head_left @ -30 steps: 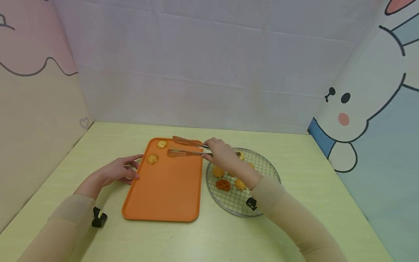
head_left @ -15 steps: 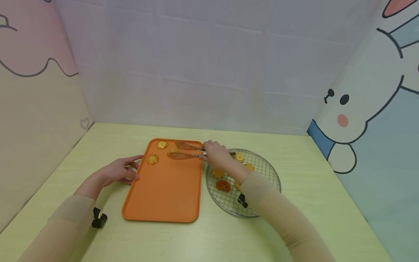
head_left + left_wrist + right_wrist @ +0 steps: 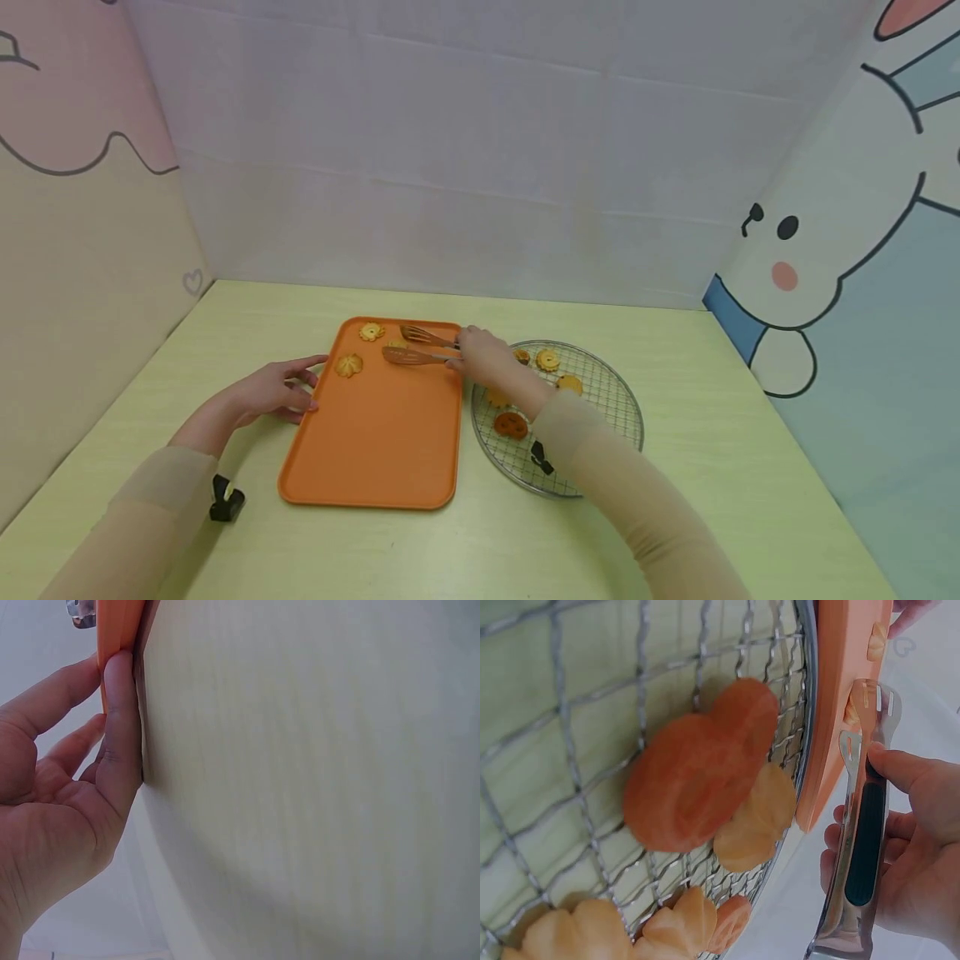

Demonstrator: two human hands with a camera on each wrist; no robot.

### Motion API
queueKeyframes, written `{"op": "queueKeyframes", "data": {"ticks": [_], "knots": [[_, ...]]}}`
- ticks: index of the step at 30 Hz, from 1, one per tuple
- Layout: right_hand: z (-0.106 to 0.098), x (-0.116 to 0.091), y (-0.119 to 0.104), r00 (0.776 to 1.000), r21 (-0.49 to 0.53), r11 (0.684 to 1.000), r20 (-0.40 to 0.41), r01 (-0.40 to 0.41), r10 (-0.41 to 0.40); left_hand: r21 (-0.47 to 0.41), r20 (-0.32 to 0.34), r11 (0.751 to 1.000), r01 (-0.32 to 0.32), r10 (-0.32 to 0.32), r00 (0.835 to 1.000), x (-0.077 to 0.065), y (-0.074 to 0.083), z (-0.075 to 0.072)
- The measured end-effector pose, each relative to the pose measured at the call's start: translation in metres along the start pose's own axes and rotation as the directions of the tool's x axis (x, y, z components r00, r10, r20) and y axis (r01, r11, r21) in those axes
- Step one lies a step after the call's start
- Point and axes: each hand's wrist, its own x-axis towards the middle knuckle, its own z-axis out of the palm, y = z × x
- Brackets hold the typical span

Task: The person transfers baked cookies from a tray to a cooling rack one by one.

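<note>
A pair of metal tongs point(image 3: 866, 840) is in the right hand point(image 3: 491, 354), with its slotted ends over the far right part of an orange tray point(image 3: 382, 425). The thumb lies along the dark grip on one arm of the tongs, while the fingers curl round the other side; the two slotted ends stand apart. Just beyond them lies a small golden cookie point(image 3: 395, 342), partly covered by the tongs in the head view; whether they touch it cannot be told. Two more cookies sit further left on the tray, a ring-like one point(image 3: 371, 332) near the far edge and a ridged one point(image 3: 348, 365) nearer the person. The left hand point(image 3: 273, 392) touches the tray's left rim with its fingertips and thumb, its fingers loosely bent and spread. Just right of the tray is a round wire rack point(image 3: 615, 400), partly hidden under the right forearm. It bears a reddish-brown biscuit point(image 3: 511, 425) and several yellow cookies, among them a flower-shaped one point(image 3: 547, 359) near the far rim. Tray and rack both rest on a pale yellow worktop point(image 3: 375, 550). Behind rises a plain, creased whitish backdrop point(image 3: 450, 167); a cartoon rabbit point(image 3: 817, 242) decorates the right side.
</note>
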Motion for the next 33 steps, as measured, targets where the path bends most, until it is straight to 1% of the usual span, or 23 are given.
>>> {"op": "queueKeyframes", "data": {"ticks": [7, 12, 21, 27, 33], "knots": [[0.004, 0.003, -0.008, 0.999, 0.005, 1.000, 0.033, -0.007, 0.007, 0.000, 0.003, 1.000, -0.004, 0.004, 1.000, 0.001, -0.001, 0.000], [0.004, 0.004, -0.013, 0.999, -0.012, 1.000, 0.047, -0.006, 0.006, -0.002, 0.008, 1.000, -0.008, 0.009, 1.000, 0.001, -0.001, 0.001], [0.001, 0.005, -0.019, 0.999, -0.062, 0.998, 0.039, 0.006, -0.004, 0.019, 0.011, 1.000, -0.006, 0.006, 1.000, 0.001, -0.001, -0.002], [0.002, 0.006, -0.019, 1.000, -0.063, 0.998, 0.030, 0.010, -0.008, 0.014, 0.017, 1.000, -0.012, 0.012, 1.000, 0.001, -0.002, -0.002], [0.003, 0.004, -0.016, 1.000, -0.068, 0.997, 0.003, 0.026, -0.026, 0.010, 0.018, 1.000, -0.008, 0.008, 1.000, 0.001, -0.001, -0.001]]}}
